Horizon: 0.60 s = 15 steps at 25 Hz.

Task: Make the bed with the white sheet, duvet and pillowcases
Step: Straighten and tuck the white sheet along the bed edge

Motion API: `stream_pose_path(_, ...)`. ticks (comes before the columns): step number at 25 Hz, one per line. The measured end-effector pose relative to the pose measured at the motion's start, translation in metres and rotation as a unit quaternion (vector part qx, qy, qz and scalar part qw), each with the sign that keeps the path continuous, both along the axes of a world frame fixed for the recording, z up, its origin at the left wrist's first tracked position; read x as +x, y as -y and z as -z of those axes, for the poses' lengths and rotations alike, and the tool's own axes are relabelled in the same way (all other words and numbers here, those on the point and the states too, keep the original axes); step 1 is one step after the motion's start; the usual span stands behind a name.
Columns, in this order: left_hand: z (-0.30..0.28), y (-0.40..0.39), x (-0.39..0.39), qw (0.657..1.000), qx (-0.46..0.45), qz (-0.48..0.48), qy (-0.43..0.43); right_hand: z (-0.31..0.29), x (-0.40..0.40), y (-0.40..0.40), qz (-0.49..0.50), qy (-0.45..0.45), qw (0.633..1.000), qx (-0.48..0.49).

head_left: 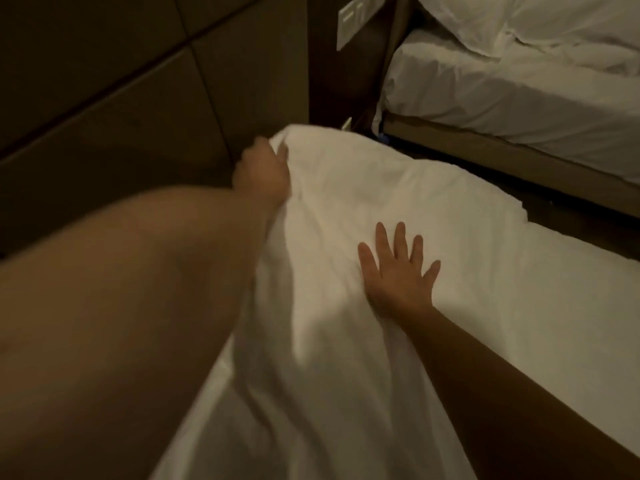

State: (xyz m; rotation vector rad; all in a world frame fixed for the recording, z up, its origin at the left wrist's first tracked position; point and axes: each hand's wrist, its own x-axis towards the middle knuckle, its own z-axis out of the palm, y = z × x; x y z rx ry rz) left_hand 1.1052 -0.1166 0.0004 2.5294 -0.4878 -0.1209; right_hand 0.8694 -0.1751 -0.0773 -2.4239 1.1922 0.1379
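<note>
Left hand (262, 174) clenched on rumpled corner of soft white pillow (346, 209), right hand (398, 271) splayed flat on its creased cotton, smooth white sheet (519, 306) beneath and right of right hand, padded brown headboard (121, 98) beyond left hand

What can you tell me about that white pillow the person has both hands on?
The pillow is white, soft and creased, in what looks like a cotton case. It lies at the head of the near bed, on the white sheet, close to the dark padded headboard. The left hand grips its far corner, bunching the fabric, while the right hand presses flat on it, fingers spread.
</note>
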Motion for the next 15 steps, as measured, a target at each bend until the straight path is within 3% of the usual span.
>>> stream_pose_path(4,0.117,-0.012,-0.024,0.98,0.14,0.017,-0.141,0.051,0.001,-0.004,-0.022,-0.091,0.995,0.017)
stream_pose_path(8,0.128,0.023,-0.018,0.976,0.172,0.005,-0.136,0.059,0.019,0.033,-0.036,-0.079,0.996,0.029)
stream_pose_path(12,0.115,0.083,0.003,0.96,0.18,0.174,-0.122,0.07,0.056,0.098,-0.045,-0.077,0.996,0.015)
stream_pose_path(15,0.151,0.12,-0.009,0.927,0.2,0.282,-0.144,0.092,0.074,0.152,0.008,-0.107,0.994,-0.007)
